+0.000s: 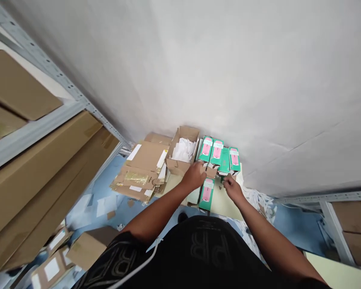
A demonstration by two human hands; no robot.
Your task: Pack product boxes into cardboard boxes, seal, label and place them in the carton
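Several green boxes with pink labels (pixel 218 153) stand in a row against the white wall on a pale board (pixel 225 200). Another green box (pixel 207 194) lies flat in front of them, near me. My left hand (pixel 195 175) reaches down beside the leftmost standing box, fingers curled at a small brown cardboard flap (pixel 211 171). My right hand (pixel 232 188) hovers just below the row, fingers pinched together on something too small to make out.
An open brown carton with white paper inside (pixel 183 152) sits left of the green boxes. Flattened cartons (pixel 142 170) pile further left. Metal shelving with large cartons (pixel 42 172) fills the left side; another shelf (pixel 343 224) stands right. Paper scraps litter the blue floor (pixel 90 204).
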